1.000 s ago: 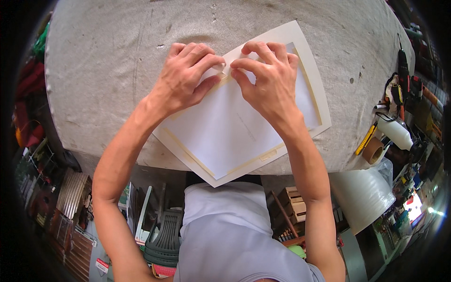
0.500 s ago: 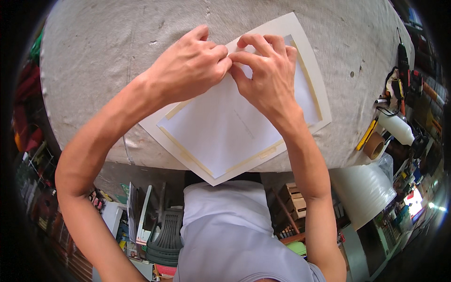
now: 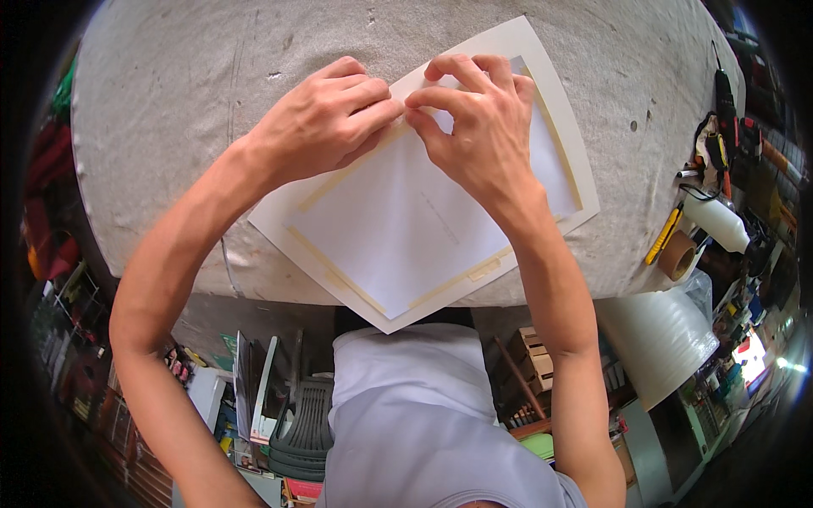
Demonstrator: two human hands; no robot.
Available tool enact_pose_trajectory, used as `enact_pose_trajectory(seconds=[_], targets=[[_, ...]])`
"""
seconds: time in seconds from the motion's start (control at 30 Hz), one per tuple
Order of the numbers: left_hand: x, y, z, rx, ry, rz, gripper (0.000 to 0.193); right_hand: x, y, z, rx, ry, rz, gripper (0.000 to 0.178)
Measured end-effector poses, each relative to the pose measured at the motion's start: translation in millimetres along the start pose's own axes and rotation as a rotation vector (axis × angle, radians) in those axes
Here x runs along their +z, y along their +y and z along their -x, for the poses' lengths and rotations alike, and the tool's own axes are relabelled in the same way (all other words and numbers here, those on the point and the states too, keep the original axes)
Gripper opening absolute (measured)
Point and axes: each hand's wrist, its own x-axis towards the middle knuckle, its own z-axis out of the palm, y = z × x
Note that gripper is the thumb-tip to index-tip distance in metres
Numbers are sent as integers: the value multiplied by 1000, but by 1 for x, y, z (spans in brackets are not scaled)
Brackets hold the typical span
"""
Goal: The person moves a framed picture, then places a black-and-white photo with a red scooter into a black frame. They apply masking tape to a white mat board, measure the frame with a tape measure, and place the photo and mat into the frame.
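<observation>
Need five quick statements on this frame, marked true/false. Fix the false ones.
1. The left hand and right hand are over the upper-left edge of the pale board in this view. True.
2. The two hands are spread wide apart. False: their fingertips nearly meet.
3. Yellowish strips run along edges of the white paper on the board. True.
4. The yellow tool lies beside the brown roll. True.
5. The right hand grips the brown roll. False: the roll sits near the right edge of the table, apart from both hands.
</observation>
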Motion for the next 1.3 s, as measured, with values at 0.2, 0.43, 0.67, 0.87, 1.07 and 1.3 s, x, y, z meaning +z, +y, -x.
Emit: enact_pose_trajectory(seconds=[0.2,0.43,0.67,0.87,1.07,1.3], targets=[[-11,13,-13,-15,-326,-199,3,1,0,1,22,-30,30,10],[0,2,-15,72,-403,-252,8,2,1,0,1,6,25,6],[2,-12,-5,163,-329,-208,13,-1,-2,-1,8,-18,71,9],[1,-14,3,138,-164,-61,16,1,-1,1,9,-5,71,6],[-3,-7,5,39,-130,70,26,2,0,2,11,-1,60,5],[-1,2,20,-43,-41,74,24,1,-1,1,-12,20,58,6]])
